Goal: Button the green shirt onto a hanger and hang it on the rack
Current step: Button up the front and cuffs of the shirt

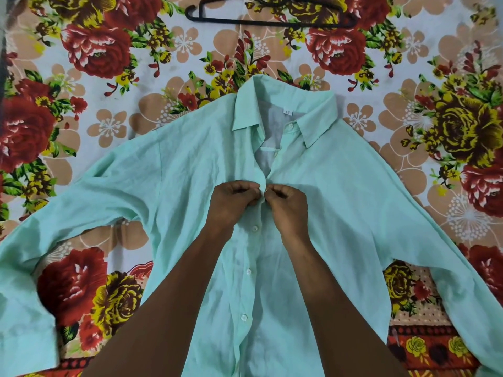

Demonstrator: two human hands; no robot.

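Shirt: green shirt (340, 202) lies flat, frame centre, on floral bedsheet (114, 77).
Hands: left hand (231, 202) and right hand (288, 204) pinch its placket mid-chest.
Hanger: black hanger (261, 21) at top, apart.

bedsheet (109, 126): floral print fills nearly the whole view | pattern: big red roses, yellow-brown roses, peach blossoms, green leaves on pale ground | near edge: red-orange patterned border band (435, 346) | far left: thin dark strip, cannot tell what | light: soft, even, no hard shadows
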